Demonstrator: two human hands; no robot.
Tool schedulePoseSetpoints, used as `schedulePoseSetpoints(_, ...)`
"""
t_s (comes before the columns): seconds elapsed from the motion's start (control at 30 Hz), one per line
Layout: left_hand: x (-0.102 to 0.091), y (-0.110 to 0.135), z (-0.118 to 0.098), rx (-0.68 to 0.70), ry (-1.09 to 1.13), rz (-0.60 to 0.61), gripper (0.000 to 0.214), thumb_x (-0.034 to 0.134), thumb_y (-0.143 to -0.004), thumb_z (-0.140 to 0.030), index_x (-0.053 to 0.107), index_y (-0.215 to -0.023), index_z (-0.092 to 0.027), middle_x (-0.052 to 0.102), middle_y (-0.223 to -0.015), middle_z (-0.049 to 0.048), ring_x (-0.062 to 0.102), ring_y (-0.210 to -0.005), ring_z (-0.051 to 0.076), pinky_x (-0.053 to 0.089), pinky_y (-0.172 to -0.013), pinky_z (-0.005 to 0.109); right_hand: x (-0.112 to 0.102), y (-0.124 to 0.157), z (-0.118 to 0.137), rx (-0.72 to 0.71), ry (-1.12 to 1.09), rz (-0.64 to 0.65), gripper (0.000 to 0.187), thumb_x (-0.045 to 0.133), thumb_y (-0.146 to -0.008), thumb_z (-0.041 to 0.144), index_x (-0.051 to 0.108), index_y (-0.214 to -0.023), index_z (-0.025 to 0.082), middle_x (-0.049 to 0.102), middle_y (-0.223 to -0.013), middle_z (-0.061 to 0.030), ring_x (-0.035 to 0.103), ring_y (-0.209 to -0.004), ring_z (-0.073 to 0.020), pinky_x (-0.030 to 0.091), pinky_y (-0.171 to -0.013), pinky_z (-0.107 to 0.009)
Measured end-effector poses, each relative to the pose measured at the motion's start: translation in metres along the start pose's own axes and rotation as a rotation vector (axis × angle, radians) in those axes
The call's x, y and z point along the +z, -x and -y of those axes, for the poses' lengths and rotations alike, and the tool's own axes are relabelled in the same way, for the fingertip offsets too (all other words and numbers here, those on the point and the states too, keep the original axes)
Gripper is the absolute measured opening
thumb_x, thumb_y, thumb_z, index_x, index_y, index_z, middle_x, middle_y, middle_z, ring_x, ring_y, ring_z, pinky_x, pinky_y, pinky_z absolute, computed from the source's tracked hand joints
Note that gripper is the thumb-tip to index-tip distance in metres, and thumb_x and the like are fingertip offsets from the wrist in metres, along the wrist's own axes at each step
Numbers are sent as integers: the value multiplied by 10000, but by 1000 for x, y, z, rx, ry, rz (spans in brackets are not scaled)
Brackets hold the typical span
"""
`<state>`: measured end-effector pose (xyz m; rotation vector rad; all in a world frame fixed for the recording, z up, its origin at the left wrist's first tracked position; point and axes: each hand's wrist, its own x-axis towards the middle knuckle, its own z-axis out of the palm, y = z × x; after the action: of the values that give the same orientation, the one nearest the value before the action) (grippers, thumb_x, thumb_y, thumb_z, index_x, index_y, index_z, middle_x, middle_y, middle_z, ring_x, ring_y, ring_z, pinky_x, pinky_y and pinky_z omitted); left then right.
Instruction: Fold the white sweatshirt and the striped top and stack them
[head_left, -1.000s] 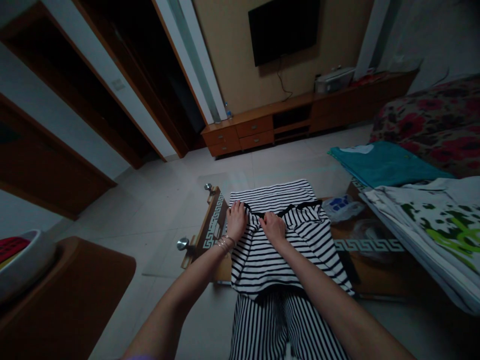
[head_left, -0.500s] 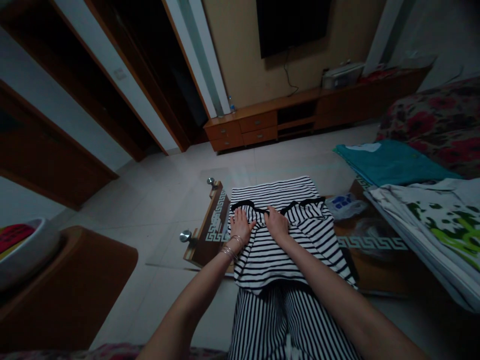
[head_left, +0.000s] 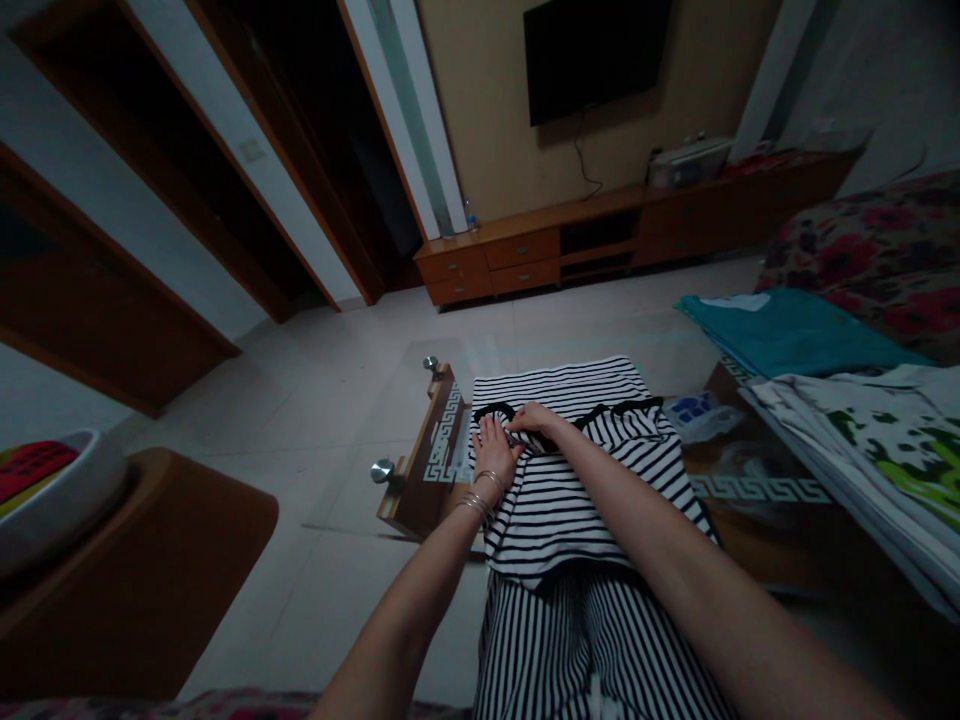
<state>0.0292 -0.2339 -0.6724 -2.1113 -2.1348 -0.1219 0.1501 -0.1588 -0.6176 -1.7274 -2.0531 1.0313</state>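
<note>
A black-and-white striped garment (head_left: 577,480) with a black trimmed neckline lies spread over a low glass-topped table (head_left: 431,450). My left hand (head_left: 495,450), with thin bangles at the wrist, lies flat and open on the garment's left shoulder area. My right hand (head_left: 534,420) reaches across just beside it, fingers curled and pinching the black neckline edge. The garment's lower part hangs off the table's near edge toward me.
A teal cloth (head_left: 780,335) and a green-patterned white cloth (head_left: 862,430) lie at the right, beside a floral-covered sofa (head_left: 870,250). A plastic bag (head_left: 701,412) sits under the glass. A wooden TV unit (head_left: 585,245) stands at the far wall. A bowl (head_left: 45,500) rests on a wooden stand at left.
My right hand has moved left along the neckline, close to my left hand, and now pinches the trim. My left hand has slid slightly nearer and stays flat.
</note>
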Motion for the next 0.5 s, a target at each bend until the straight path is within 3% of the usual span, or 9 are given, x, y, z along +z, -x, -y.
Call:
schedulePoseSetpoints(0.1,-1,0,-1,-18,25,0,721,478,-886,-393,259,-1472,-34,162,-1559,199,101,-1461,291,180,-1171,494,3,-1,-5,-81,-111,7,183,732,-669,241,703,-801,118,653,-660,-10,601,-638,-121,424,-581,-174)
schedulePoseSetpoints(0.27,1,0,0,-12,24,-17,726,491,-860,-335,256,-1469,-17,148,-1560,205,79,-1464,288,161,-1176,492,12,2,-5,-197,-221,-40,206,712,-647,163,679,-846,122,629,-636,17,568,-603,-109,445,-603,-193)
schedulePoseSetpoints(0.4,4,-1,1,-1,-4,-21,693,455,-889,-395,312,-1447,-8,164,-1557,208,96,-1461,299,153,-1175,504,16,3,2,-326,-254,-130,283,571,-689,48,670,-936,145,668,-843,-8,595,-827,-129,462,-794,-233)
schedulePoseSetpoints(0.5,4,-1,1,-6,9,1,685,354,-929,-487,326,-1451,-45,202,-1553,188,136,-1454,298,171,-1164,526,11,4,-5,-354,-105,-323,355,461,-734,1,674,-964,167,656,-1003,-34,542,-1026,-143,390,-942,-252)
